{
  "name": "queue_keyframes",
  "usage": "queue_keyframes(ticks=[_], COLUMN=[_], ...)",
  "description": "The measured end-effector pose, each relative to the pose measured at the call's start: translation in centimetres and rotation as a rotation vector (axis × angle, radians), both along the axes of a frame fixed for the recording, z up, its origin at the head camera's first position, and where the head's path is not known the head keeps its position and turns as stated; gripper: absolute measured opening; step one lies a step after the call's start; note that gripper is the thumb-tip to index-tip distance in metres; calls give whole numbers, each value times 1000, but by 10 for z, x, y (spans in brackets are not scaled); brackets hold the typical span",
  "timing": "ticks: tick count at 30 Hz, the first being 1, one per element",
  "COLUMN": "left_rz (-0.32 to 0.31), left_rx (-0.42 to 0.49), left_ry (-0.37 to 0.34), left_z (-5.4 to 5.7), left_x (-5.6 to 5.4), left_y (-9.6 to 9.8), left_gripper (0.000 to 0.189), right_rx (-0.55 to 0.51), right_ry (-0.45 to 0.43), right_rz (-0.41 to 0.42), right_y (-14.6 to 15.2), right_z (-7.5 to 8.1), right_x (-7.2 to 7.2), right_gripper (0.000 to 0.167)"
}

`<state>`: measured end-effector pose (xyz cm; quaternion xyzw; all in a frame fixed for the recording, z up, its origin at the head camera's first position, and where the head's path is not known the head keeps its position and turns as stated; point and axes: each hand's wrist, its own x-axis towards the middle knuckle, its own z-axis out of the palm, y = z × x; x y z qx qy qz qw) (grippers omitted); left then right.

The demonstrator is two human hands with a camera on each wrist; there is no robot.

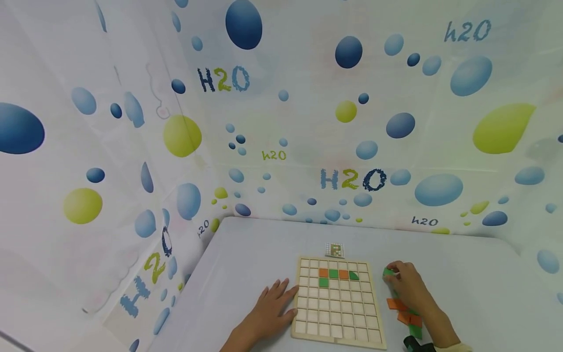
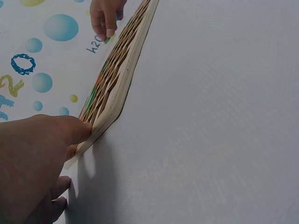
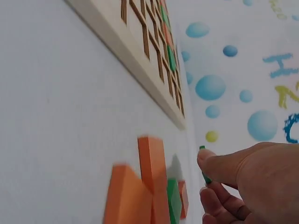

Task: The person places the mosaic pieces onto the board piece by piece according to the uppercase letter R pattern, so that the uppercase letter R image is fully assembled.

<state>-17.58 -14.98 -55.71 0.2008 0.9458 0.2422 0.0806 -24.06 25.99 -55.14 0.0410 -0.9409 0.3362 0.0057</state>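
Observation:
A wooden grid board (image 1: 336,308) lies on the table with orange and green tiles set in its upper cells; the rightmost green tile (image 1: 354,276) has a rounded corner. My left hand (image 1: 273,309) rests at the board's left edge, fingers spread, thumb (image 2: 77,130) touching the frame. To the right of the board, my right hand (image 1: 409,283) pinches a small green tile (image 3: 205,165) between thumb and fingers. Below that hand lies a loose pile of orange tiles (image 1: 396,304) and green tiles (image 1: 415,332), partly hidden by the wrist.
A small pattern card (image 1: 335,250) sits just beyond the board's far edge. The white table (image 1: 246,249) meets a wall covering (image 1: 303,122) printed with blue and green drops at its back and left. A black wrist device (image 1: 413,344) shows near the pile.

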Motion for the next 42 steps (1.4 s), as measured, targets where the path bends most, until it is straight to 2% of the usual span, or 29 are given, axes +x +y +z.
queue_keyframes(ticks=[3,9,12,17,24,32,42], left_rz=[-1,-3,-5,-1,-3,-5,-3], left_rx=[-1,0,3,9,18,21,27], left_ry=[-5,-5,-1,0,4,-1,-7], left_z=[-2,-5,-5,0,2,1,1], left_x=[-1,-3,-3,0,2,1,1], left_y=[0,-2,-2,-1,0,0,0], left_gripper=[61,61,61,61,61,61,61], right_rx=[-12,-85,-83,-8,10,-31,-17], right_ry=[5,-70,-38,55,73,33,38], right_rz=[44,67,89,145,150,201,175], right_y=[-13,-42,-54,-66,-70,-69,-70], right_z=[-3,-4,-5,-6,-4,-5,-3], right_x=[2,6,8,9,11,13,15], right_gripper=[28,29,29,17,15,11,14])
